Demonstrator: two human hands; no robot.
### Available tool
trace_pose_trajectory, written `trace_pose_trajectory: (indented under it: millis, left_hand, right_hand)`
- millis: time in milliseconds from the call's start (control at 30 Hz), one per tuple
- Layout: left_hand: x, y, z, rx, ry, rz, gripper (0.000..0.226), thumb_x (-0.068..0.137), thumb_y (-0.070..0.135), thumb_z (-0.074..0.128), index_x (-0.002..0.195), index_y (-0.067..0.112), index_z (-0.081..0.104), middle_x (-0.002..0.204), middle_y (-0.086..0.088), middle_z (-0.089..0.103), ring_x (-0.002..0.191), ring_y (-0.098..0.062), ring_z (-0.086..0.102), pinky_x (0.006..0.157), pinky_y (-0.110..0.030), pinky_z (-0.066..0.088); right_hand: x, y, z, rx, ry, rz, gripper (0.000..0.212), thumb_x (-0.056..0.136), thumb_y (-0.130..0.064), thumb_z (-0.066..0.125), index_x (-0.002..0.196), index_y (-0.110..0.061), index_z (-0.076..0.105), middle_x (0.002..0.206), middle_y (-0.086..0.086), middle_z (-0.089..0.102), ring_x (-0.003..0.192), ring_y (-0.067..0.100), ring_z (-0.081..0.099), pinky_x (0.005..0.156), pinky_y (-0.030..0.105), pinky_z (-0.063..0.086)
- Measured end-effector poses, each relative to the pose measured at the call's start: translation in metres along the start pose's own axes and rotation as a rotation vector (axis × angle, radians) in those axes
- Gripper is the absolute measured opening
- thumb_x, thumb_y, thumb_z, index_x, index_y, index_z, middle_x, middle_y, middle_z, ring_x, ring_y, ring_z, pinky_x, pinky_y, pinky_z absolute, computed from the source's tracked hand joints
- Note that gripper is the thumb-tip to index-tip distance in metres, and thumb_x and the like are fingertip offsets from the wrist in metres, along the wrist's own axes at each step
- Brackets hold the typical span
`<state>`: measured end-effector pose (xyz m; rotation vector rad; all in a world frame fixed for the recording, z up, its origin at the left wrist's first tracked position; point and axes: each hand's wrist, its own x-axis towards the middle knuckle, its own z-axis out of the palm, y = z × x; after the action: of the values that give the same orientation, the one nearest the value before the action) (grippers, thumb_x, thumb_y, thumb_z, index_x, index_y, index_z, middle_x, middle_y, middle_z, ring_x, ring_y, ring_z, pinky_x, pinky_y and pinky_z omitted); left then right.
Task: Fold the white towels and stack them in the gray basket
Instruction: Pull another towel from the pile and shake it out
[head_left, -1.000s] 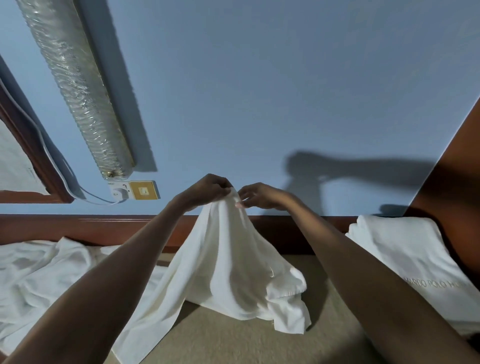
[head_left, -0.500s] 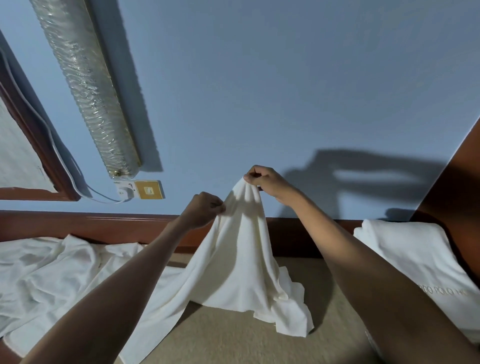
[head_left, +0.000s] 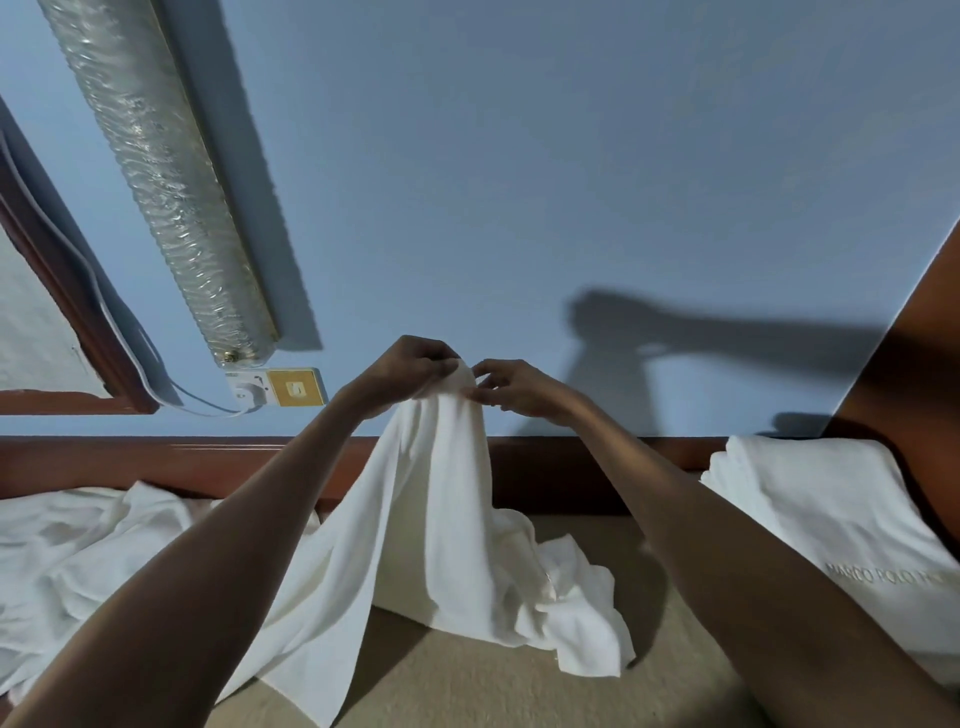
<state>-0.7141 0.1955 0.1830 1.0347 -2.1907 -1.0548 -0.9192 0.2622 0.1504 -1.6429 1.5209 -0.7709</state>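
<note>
The person's left hand (head_left: 410, 371) is gripping the bunched top of a white towel (head_left: 436, 519), fingers curled round the cloth. The right hand (head_left: 519, 392) is meeting it just to the right, thumb and forefinger pinching the same gathered peak, so both hands are touching the towel at nearly one spot. Neither hand is nearer than the other.

From that peak the towel is hanging straight down below the hands, its long axis running from top to bottom. It is fanning out near the bottom, where its lower part is lying crumpled on the beige carpet (head_left: 467, 686), one tail trailing toward the near left. The free edges and corners are lying below and away from the hands, so spreading it for a fold will probably mean sliding the hands apart along the top edge.

Farther out, a loose heap of unfolded towels (head_left: 78, 551) is lying on the left. A folded towel (head_left: 821, 519) with faint lettering is resting on the right, well apart from the held one. A brown skirting board (head_left: 156, 457) and a blue wall (head_left: 519, 182) are standing beyond. The gray basket is not showing in this view.
</note>
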Motion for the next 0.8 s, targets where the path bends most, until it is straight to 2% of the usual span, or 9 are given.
trace_pose_trajectory:
  millis: [133,267,367,467,600,667,733,767,800]
  left_hand:
    - [-0.005,-0.008,-0.003,0.066,-0.009,0.048,0.013,0.098,0.017,0.067,0.1,0.011,0.079,0.092,0.005,0.076,0.079,-0.003,0.066,0.069,-0.016,0.05]
    - [-0.008,-0.02,0.008,0.045,0.033,0.035,0.018,0.097,0.023,0.07,0.083,0.014,0.077,0.067,0.01,0.064,0.059,-0.003,0.051,0.059,-0.019,0.04]
    - [-0.008,-0.034,0.019,0.147,0.126,0.029,0.021,0.098,0.025,0.067,0.084,0.013,0.078,0.07,-0.003,0.068,0.059,-0.008,0.05,0.06,-0.026,0.04]
    - [-0.014,-0.041,0.026,0.213,0.18,0.041,0.023,0.099,0.021,0.061,0.086,0.011,0.078,0.076,-0.006,0.072,0.065,-0.011,0.055,0.061,-0.028,0.042]
    - [-0.02,-0.056,0.025,0.338,0.11,-0.052,0.028,0.103,0.018,0.053,0.086,0.01,0.073,0.076,-0.003,0.068,0.068,-0.016,0.057,0.06,-0.032,0.04]
    - [-0.017,-0.055,0.02,0.285,0.087,-0.107,0.027,0.105,0.017,0.051,0.083,0.012,0.067,0.074,0.0,0.062,0.068,-0.016,0.054,0.061,-0.029,0.039]
    - [-0.013,-0.043,0.014,0.123,0.071,-0.148,0.025,0.104,0.011,0.051,0.084,0.007,0.065,0.071,-0.002,0.059,0.066,-0.018,0.052,0.062,-0.029,0.04]
    - [-0.011,-0.034,0.01,0.052,0.059,-0.152,0.025,0.103,0.008,0.051,0.083,0.007,0.065,0.071,-0.004,0.057,0.065,-0.018,0.05,0.06,-0.028,0.04]
    - [-0.009,-0.026,0.007,0.003,0.043,-0.139,0.026,0.103,0.008,0.051,0.081,0.008,0.064,0.072,-0.005,0.056,0.065,-0.018,0.048,0.058,-0.028,0.038]
  right_hand:
    - [-0.003,0.0,-0.01,-0.02,0.011,-0.03,0.024,0.098,-0.048,0.062,0.09,-0.027,0.07,0.099,-0.006,0.067,0.099,0.018,0.062,0.091,0.035,0.051]
    - [0.0,-0.003,-0.02,0.153,0.118,-0.075,0.023,0.101,-0.034,0.061,0.085,-0.017,0.066,0.091,-0.001,0.064,0.092,0.012,0.06,0.098,0.036,0.05]
    - [0.004,-0.004,-0.024,0.228,0.266,-0.059,0.032,0.098,-0.034,0.061,0.083,-0.006,0.06,0.082,0.005,0.055,0.081,0.016,0.053,0.083,0.034,0.046]
    - [0.005,-0.002,-0.031,0.227,0.46,-0.017,0.037,0.093,-0.04,0.061,0.069,-0.015,0.049,0.067,-0.001,0.044,0.069,0.016,0.043,0.07,0.033,0.035]
    - [-0.002,0.002,-0.041,0.293,0.645,0.029,0.042,0.102,-0.03,0.056,0.065,-0.019,0.039,0.06,-0.005,0.035,0.058,0.014,0.034,0.058,0.031,0.026]
    - [-0.005,0.003,-0.043,0.183,0.59,0.039,0.036,0.103,-0.028,0.055,0.07,-0.018,0.045,0.065,-0.003,0.041,0.06,0.013,0.039,0.058,0.031,0.03]
    - [-0.007,0.003,-0.042,0.076,0.388,0.069,0.013,0.1,-0.027,0.061,0.092,-0.017,0.061,0.084,-0.002,0.061,0.074,0.01,0.055,0.065,0.027,0.041]
    - [-0.007,0.002,-0.039,0.048,0.267,0.08,0.016,0.098,-0.027,0.066,0.11,-0.018,0.063,0.1,-0.002,0.067,0.085,0.01,0.061,0.072,0.026,0.046]
    - [-0.006,-0.001,-0.036,0.03,0.154,0.08,0.03,0.095,-0.03,0.07,0.122,-0.02,0.061,0.111,-0.003,0.069,0.093,0.01,0.065,0.078,0.026,0.048]
